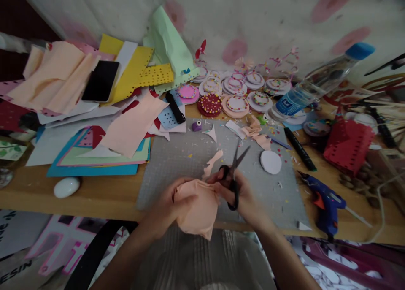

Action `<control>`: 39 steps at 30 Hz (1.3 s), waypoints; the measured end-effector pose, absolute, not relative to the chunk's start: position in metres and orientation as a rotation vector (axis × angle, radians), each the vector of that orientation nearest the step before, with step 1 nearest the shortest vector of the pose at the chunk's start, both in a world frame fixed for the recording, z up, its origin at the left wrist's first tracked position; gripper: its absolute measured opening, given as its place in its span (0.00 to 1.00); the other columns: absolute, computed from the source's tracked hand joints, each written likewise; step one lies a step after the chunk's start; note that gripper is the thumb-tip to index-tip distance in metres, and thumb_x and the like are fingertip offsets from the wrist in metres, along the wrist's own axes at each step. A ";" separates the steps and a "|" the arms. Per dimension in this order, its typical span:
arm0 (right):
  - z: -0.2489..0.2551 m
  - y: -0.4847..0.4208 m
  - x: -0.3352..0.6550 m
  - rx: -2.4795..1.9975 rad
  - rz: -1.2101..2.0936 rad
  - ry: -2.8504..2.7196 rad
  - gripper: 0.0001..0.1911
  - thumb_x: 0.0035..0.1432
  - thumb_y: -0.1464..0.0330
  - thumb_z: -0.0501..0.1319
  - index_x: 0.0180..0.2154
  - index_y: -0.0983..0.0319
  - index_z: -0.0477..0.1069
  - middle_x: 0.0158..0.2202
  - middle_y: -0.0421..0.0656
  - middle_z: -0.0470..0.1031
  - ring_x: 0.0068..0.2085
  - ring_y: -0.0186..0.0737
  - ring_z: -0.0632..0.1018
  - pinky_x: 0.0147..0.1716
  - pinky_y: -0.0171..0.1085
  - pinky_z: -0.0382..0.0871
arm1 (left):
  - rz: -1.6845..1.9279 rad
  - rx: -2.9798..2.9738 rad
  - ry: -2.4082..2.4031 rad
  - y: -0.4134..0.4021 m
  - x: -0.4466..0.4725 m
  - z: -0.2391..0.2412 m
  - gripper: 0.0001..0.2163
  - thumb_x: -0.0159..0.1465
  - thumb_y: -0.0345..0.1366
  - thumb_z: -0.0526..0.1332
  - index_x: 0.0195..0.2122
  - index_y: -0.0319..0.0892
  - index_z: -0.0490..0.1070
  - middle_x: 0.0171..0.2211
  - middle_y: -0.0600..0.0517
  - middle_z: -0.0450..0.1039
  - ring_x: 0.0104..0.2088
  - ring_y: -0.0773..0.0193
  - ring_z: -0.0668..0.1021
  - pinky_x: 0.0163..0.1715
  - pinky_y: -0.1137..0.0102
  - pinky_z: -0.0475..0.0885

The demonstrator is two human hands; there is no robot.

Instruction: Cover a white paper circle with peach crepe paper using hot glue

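Observation:
My left hand (169,203) grips a roundish peach crepe-like paper piece (198,210) with folded, wrinkled edges, thumb across its face. It is held above the front edge of the grey cutting mat (177,153). In my right hand (243,193) are black-handled scissors (236,165), their blades slightly apart and pointing away from me. The fingers of that hand also touch the piece's upper right edge. A wavy peach offcut (213,161) lies just beyond my hands. To the right rests a white disc (271,162).
Behind the mat stand several beaded discs (209,105) and a tilted plastic bottle (292,98). A blue glue gun (327,205) and black marker (300,148) lie right. At left are stacked coloured sheets (95,167), a phone (100,81) and a white egg-shaped object (66,187).

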State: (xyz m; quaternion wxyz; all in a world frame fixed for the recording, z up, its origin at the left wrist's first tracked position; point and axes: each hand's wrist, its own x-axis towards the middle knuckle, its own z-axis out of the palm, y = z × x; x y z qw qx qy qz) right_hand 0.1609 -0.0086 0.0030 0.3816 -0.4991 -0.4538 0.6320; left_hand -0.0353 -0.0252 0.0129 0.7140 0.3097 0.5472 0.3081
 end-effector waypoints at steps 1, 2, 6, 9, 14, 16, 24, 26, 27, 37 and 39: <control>0.002 -0.011 0.166 -1.330 1.531 -1.192 0.15 0.54 0.57 0.65 0.34 0.58 0.62 0.32 0.38 0.68 0.32 0.35 0.70 0.32 0.34 0.66 | 0.715 0.665 1.236 -0.025 -0.035 0.012 0.20 0.52 0.43 0.70 0.45 0.42 0.74 0.42 0.48 0.78 0.43 0.55 0.78 0.40 0.67 0.72; 0.001 -0.015 0.174 -1.398 1.439 -1.248 0.14 0.54 0.58 0.64 0.34 0.58 0.62 0.32 0.39 0.68 0.32 0.36 0.70 0.33 0.35 0.66 | 0.751 0.628 1.253 -0.025 -0.034 0.012 0.20 0.51 0.43 0.70 0.44 0.42 0.74 0.41 0.48 0.79 0.42 0.54 0.79 0.39 0.67 0.73; 0.003 -0.037 0.207 -1.666 1.103 -1.649 0.13 0.55 0.62 0.62 0.40 0.58 0.63 0.33 0.41 0.68 0.31 0.37 0.69 0.32 0.37 0.66 | 0.857 0.527 1.272 -0.023 -0.038 0.016 0.19 0.49 0.42 0.72 0.41 0.42 0.76 0.36 0.49 0.79 0.36 0.57 0.79 0.33 0.70 0.73; 0.011 -0.049 0.220 -1.724 0.897 -2.018 0.11 0.55 0.66 0.61 0.40 0.58 0.62 0.33 0.42 0.69 0.30 0.39 0.69 0.29 0.38 0.65 | 0.880 0.608 1.260 -0.023 -0.042 0.019 0.18 0.51 0.42 0.71 0.42 0.43 0.75 0.36 0.50 0.79 0.35 0.60 0.78 0.32 0.72 0.72; 0.023 -0.049 0.215 -1.702 0.683 -2.294 0.09 0.54 0.67 0.59 0.38 0.59 0.62 0.35 0.45 0.70 0.34 0.44 0.73 0.28 0.38 0.65 | 0.877 0.855 1.300 -0.028 -0.041 0.028 0.17 0.56 0.42 0.70 0.45 0.46 0.74 0.40 0.51 0.78 0.39 0.60 0.78 0.35 0.73 0.72; 0.025 -0.047 0.211 -1.682 0.629 -2.319 0.10 0.53 0.66 0.59 0.38 0.59 0.63 0.36 0.47 0.71 0.34 0.44 0.74 0.28 0.38 0.66 | 0.840 0.928 1.287 -0.030 -0.040 0.031 0.15 0.57 0.43 0.68 0.45 0.47 0.74 0.39 0.51 0.78 0.39 0.60 0.79 0.36 0.72 0.72; 0.026 -0.047 0.208 -1.543 0.386 -2.360 0.06 0.53 0.69 0.58 0.36 0.60 0.66 0.30 0.44 0.74 0.28 0.40 0.76 0.23 0.35 0.66 | 0.716 1.166 1.296 -0.038 -0.039 0.038 0.15 0.61 0.41 0.64 0.49 0.47 0.72 0.44 0.51 0.77 0.42 0.59 0.78 0.40 0.73 0.72; 0.025 -0.048 0.212 -1.530 0.356 -2.364 0.04 0.55 0.70 0.57 0.36 0.60 0.67 0.30 0.43 0.75 0.27 0.40 0.77 0.23 0.34 0.67 | 0.729 1.186 1.308 -0.039 -0.038 0.039 0.14 0.61 0.41 0.63 0.48 0.46 0.72 0.42 0.51 0.77 0.41 0.59 0.78 0.39 0.73 0.73; 0.024 -0.049 0.214 -1.525 0.340 -2.368 0.04 0.56 0.70 0.56 0.36 0.60 0.67 0.30 0.43 0.76 0.28 0.40 0.78 0.23 0.34 0.67 | 0.731 1.190 1.313 -0.039 -0.038 0.039 0.14 0.61 0.41 0.63 0.48 0.46 0.72 0.42 0.51 0.77 0.41 0.59 0.78 0.39 0.72 0.73; 0.031 -0.048 0.212 -1.552 0.207 -2.372 0.07 0.59 0.66 0.57 0.37 0.62 0.69 0.34 0.47 0.79 0.34 0.45 0.80 0.27 0.38 0.72 | 0.633 1.318 1.276 -0.041 -0.041 0.033 0.15 0.63 0.42 0.61 0.51 0.48 0.69 0.45 0.50 0.76 0.43 0.59 0.78 0.43 0.70 0.72; 0.032 -0.046 0.213 -1.526 0.191 -2.390 0.07 0.60 0.66 0.56 0.37 0.62 0.70 0.33 0.46 0.79 0.33 0.44 0.80 0.27 0.37 0.71 | 0.630 1.320 1.273 -0.041 -0.042 0.033 0.15 0.63 0.42 0.61 0.51 0.48 0.69 0.45 0.50 0.76 0.44 0.59 0.78 0.43 0.70 0.72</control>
